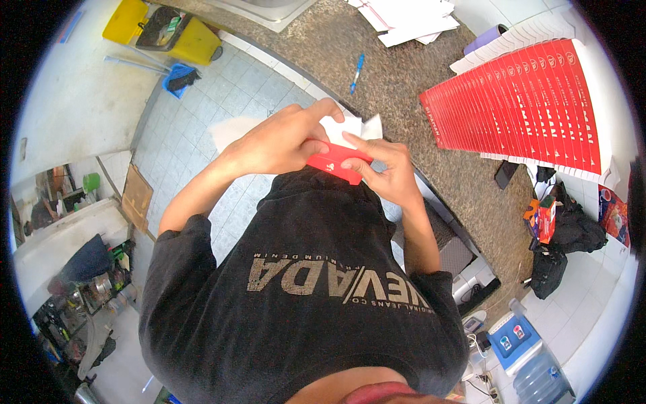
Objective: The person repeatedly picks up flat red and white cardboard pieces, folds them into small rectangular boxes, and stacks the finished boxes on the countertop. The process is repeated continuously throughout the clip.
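In front of my body, above the counter's near edge, both hands grip a red-and-white printed paper piece (334, 163). Its red band faces up toward me, and a white part (351, 126) stands out beyond it. My left hand (286, 138) pinches its left end, fingers curled over the white part. On the other side, my right hand (385, 165) has its thumb on the red band and its index finger against the white paper. To the right, a fanned row of red printed paper pieces with white edges (518, 101) lies on the speckled counter (397, 81).
A blue pen (357, 73) and a pile of white papers (410, 19) lie on the counter, below a sink (266, 8). A dark phone (505, 174) and a black bag (572, 225) sit at right. Yellow bin (192, 42) and blue dustpan (179, 79) stand on the tiled floor.
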`<state>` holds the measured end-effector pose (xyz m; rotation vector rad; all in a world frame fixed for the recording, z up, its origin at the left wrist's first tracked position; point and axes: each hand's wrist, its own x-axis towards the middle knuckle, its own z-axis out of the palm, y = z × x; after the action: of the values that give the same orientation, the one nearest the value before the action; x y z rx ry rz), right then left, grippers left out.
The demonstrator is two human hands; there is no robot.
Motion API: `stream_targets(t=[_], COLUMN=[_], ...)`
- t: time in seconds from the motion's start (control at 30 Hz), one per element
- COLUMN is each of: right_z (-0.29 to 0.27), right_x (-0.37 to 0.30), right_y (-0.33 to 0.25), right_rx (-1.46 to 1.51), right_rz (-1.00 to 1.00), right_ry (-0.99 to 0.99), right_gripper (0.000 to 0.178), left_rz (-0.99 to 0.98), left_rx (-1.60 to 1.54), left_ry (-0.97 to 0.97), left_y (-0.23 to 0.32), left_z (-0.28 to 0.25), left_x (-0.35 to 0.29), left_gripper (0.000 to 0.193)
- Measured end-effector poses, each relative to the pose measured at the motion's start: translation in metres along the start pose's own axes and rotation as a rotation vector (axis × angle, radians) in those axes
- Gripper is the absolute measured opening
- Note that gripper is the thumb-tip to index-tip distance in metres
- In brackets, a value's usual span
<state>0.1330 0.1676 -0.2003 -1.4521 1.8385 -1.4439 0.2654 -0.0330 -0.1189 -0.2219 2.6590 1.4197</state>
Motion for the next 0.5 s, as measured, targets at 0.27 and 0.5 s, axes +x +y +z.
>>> stream_targets(t=[0.27,0.5], right_z=[0.037,0.043], right_x=[-0.012,-0.014], right_y=[0.025,0.004], right_rx=[0.366,0.362], right_rz=[0.179,0.197], right_ry=[0.516,0.469], right_gripper=[0.016,0.015], left_rz=[0.104,-0.120], left_rx=[-0.089,-0.405], left_ry=[0.849,0.882], left_y=[-0.019,-0.086], left_z=[0.060,0.072], left_x=[-0.016,-0.009], left_gripper=[0.024,0.037])
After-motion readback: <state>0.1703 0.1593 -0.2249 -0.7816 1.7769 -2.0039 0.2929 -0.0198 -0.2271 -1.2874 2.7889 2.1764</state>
